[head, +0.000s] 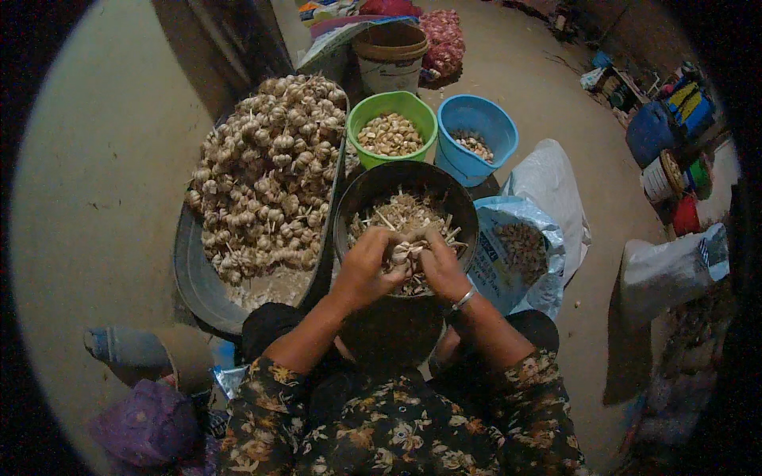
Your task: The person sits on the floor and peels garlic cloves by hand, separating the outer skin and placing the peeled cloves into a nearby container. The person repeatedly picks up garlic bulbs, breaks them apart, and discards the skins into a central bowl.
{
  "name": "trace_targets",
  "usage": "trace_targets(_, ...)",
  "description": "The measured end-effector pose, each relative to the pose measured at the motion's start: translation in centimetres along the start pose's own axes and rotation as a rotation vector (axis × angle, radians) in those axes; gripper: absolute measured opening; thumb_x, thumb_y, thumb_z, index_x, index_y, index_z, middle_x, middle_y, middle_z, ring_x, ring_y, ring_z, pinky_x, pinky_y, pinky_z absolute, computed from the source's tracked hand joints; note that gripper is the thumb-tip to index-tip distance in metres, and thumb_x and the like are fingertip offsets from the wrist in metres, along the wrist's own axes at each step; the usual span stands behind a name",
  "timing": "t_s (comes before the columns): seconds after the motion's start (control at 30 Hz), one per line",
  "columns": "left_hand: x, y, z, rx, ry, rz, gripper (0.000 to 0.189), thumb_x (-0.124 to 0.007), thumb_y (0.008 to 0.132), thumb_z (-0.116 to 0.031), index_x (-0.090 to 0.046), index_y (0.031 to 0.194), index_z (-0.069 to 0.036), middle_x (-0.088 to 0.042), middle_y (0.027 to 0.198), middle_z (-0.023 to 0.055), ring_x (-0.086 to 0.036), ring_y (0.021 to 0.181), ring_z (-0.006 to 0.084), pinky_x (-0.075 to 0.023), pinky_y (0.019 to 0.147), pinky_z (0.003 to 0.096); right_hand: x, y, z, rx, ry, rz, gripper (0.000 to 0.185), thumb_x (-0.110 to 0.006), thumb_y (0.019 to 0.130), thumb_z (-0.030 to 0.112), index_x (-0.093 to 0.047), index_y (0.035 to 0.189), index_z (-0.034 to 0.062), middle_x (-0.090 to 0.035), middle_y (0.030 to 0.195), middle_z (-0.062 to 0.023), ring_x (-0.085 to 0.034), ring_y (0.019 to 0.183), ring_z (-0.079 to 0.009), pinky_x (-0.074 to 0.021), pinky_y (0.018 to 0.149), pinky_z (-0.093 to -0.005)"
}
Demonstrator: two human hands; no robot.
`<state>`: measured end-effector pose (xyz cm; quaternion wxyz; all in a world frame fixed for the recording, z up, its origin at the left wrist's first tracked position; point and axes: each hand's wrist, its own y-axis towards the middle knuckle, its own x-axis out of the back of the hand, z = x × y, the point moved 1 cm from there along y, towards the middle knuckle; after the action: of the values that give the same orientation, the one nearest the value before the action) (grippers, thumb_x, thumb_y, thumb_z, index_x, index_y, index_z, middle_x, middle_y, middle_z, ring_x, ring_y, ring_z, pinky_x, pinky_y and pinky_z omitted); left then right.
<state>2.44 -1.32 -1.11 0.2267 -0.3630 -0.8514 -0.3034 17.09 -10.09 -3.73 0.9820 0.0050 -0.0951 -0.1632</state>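
Note:
My left hand (370, 262) and my right hand (443, 265) meet over a dark round tub (342, 205), their fingers closed around one garlic bulb (407, 252). Pale cloves of it show between the thumbs. Beneath them, dry garlic stalks and husks (411, 213) fill the tub. To the left, an oblong dark basin (205, 285) holds a tall heap of whole garlic bulbs (274, 178). A green bucket (425, 113) with large loose cloves (390, 135) stands behind the tub. Beside it, a blue bucket (506, 116) has smaller cloves (473, 146) at its bottom.
An open blue-and-white sack (500, 279) of small cloves (521, 247) leans right of the tub, against a white sack (550, 178). Farther back are a brown-rimmed pail (390, 65) and a red net bag (442, 44). A purple bundle (146, 422) lies at lower left.

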Motion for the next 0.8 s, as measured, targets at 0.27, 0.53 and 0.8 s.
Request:
trace_targets(0.27,1.0,0.4,0.6,-0.315,0.117,0.109,0.047,-0.066,0.070,0.001,-0.059,0.115,-0.007,-0.060,0.114,0.0129,-0.058,0.104,0.0311,-0.0472,0.090,0.0391,1.5,0.7,-2.9,-0.298,0.174,0.162,0.028,-0.063,0.080,0.015,-0.052,0.103,0.0041,-0.054,0.094,-0.0039,-0.053,0.081,-0.0112,-0.0451,0.070,-0.0239)
trace_targets(0.53,0.3,-0.7,1.5,-0.331,0.213,0.194,0.046,-0.063,0.071,-0.002,-0.058,0.116,-0.007,-0.060,0.113,0.0121,-0.058,0.101,0.0301,-0.0512,0.082,0.0370,0.4,0.1,-1.3,-0.289,-0.244,0.120,0.030,-0.063,0.075,0.019,-0.057,0.100,0.0029,-0.059,0.088,-0.0109,-0.055,0.083,-0.0194,-0.0456,0.075,-0.0331)
trace_targets(0.8,0.6,-1.1,0.9,-0.115,0.038,0.229,0.044,-0.064,0.072,0.000,-0.059,0.115,-0.006,-0.060,0.112,0.0146,-0.058,0.104,0.0332,-0.0479,0.089,0.0387,0.3,0.1,-4.6,-0.378,0.442,0.228,0.018,-0.060,0.086,0.018,-0.062,0.096,0.0028,-0.061,0.088,-0.0067,-0.058,0.081,-0.0177,-0.0476,0.076,-0.0303)
